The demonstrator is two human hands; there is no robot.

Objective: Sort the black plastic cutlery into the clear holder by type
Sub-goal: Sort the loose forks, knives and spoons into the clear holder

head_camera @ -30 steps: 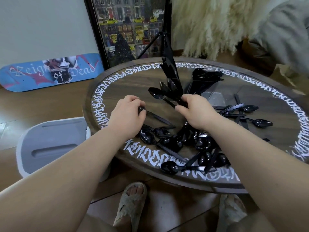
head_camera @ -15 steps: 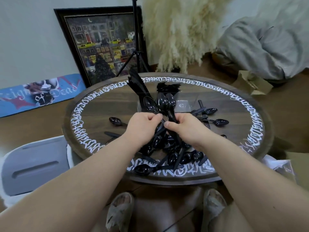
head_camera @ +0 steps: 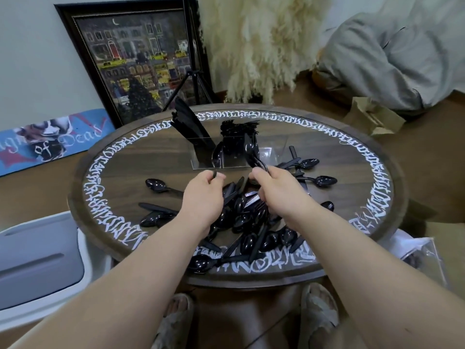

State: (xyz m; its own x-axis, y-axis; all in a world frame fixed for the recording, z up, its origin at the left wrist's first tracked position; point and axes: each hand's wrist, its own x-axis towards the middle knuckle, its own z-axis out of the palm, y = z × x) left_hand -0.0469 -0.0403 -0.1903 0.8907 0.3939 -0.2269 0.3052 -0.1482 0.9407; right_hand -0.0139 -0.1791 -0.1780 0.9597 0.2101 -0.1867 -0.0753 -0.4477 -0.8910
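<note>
Where the round table (head_camera: 377, 172) edges closest to us, we see a heap of black spoons (head_camera: 251, 222) spread across the wood. Just beyond that heap, our left hand (head_camera: 201, 197) pinches the handle of one spoon (head_camera: 217, 154), while our right hand (head_camera: 274, 190) grips several spoons (head_camera: 251, 152), bowls upward. Behind both hands, mid-table, stands the clear holder (head_camera: 236, 152), with knives (head_camera: 188, 122) in its left compartment and forks (head_camera: 236, 129) in the middle.
</note>
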